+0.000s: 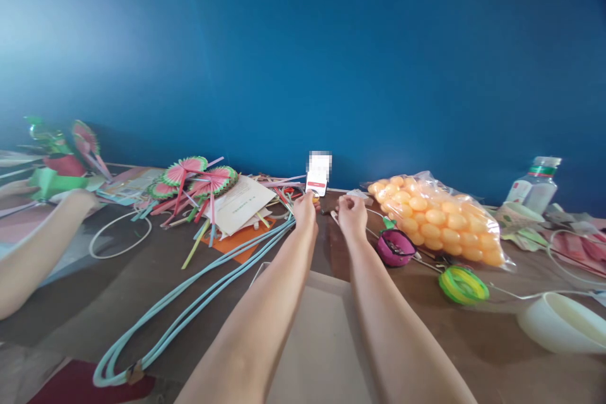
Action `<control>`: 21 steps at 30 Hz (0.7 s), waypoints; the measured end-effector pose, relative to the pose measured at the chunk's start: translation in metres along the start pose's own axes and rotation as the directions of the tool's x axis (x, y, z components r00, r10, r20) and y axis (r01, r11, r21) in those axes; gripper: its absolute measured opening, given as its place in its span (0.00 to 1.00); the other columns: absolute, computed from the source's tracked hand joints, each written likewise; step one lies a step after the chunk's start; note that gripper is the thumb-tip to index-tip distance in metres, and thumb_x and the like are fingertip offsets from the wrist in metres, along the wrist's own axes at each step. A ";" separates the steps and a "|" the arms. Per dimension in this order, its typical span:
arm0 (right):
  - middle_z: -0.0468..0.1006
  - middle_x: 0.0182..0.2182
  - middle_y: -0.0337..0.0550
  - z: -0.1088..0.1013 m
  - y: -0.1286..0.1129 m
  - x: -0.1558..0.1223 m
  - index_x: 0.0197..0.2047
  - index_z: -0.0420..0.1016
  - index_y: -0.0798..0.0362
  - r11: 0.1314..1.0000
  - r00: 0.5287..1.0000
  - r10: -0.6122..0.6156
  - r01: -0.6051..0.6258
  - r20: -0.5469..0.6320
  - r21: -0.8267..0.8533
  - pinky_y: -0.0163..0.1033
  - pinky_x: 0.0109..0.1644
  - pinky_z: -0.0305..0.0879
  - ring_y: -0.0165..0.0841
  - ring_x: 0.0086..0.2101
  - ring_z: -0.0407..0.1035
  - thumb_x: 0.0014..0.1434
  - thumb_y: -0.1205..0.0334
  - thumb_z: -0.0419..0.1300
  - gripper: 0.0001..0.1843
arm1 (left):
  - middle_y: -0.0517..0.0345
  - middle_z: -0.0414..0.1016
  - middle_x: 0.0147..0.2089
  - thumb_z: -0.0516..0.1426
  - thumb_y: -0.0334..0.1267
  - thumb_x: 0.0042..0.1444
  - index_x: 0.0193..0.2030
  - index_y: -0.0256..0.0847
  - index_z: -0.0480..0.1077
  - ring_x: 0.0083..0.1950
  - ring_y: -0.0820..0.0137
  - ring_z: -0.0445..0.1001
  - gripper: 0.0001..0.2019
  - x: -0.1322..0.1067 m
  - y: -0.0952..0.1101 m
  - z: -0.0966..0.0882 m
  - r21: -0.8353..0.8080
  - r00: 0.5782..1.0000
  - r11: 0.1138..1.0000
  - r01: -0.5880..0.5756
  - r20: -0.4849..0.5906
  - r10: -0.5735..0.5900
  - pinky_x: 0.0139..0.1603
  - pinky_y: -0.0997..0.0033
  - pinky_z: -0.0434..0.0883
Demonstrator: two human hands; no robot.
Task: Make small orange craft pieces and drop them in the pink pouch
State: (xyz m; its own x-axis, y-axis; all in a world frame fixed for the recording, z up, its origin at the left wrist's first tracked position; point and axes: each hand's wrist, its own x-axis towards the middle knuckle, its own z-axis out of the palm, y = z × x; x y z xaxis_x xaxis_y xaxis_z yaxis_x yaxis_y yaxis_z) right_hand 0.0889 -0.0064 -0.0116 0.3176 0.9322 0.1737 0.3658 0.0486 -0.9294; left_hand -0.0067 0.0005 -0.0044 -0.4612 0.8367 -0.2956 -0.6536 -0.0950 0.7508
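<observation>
- White phone [317,178], partly blurred, stands just beyond the left hand [306,208].
- Right hand [351,209] curls; whether either hand's fingers grip anything, I cannot tell.
- Co-worker's arm [45,252] is cut off.

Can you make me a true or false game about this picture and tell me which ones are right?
1. The phone is closer to the left hand than to the right hand. True.
2. The long looped tubes are red. False: they are light blue.
3. The bag of orange balls is to the right of both hands. True.
4. The clear bottle is between the two hands. False: it is far over on the right, past the bag.
5. Only one person's arms can be seen. False: another person's arm shows at the left edge.
6. The purple container is beside the right forearm. True.
</observation>
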 end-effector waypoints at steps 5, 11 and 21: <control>0.73 0.54 0.59 -0.012 0.003 -0.001 0.54 0.71 0.53 0.822 0.987 0.090 0.003 0.135 -0.570 0.55 0.56 0.63 0.51 0.57 0.66 0.59 0.60 0.58 0.20 | 0.59 0.70 0.25 0.59 0.37 0.57 0.30 0.36 0.69 0.22 0.79 0.67 0.08 0.007 -0.002 -0.004 -0.014 0.992 0.998 0.065 -0.111 -0.066 0.25 0.80 0.67; 0.72 0.55 0.64 -0.006 0.002 -0.006 0.54 0.72 0.56 0.689 0.937 0.213 0.057 0.277 -0.722 0.52 0.54 0.65 0.51 0.56 0.68 0.59 0.58 0.59 0.21 | 0.58 0.71 0.26 0.60 0.38 0.57 0.30 0.35 0.70 0.23 0.79 0.69 0.08 0.006 -0.007 -0.003 0.044 0.993 0.995 0.090 -0.075 -0.087 0.26 0.80 0.68; 0.72 0.53 0.57 -0.005 0.002 -0.008 0.55 0.74 0.49 0.759 0.965 0.065 0.117 0.254 -0.641 0.46 0.51 0.66 0.45 0.49 0.73 0.57 0.64 0.58 0.21 | 0.57 0.71 0.28 0.58 0.34 0.57 0.32 0.34 0.70 0.24 0.78 0.69 0.06 0.007 -0.009 -0.007 0.001 0.993 0.996 0.085 -0.083 -0.085 0.28 0.79 0.69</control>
State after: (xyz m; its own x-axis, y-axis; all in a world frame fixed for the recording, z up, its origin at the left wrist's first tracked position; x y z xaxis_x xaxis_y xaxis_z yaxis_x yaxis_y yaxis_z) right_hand 0.0915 -0.0160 -0.0129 0.1078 0.9939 0.0240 0.8754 -0.0835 -0.4762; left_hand -0.0079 0.0041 -0.0175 -0.4525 0.7940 -0.4060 -0.6897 -0.0230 0.7237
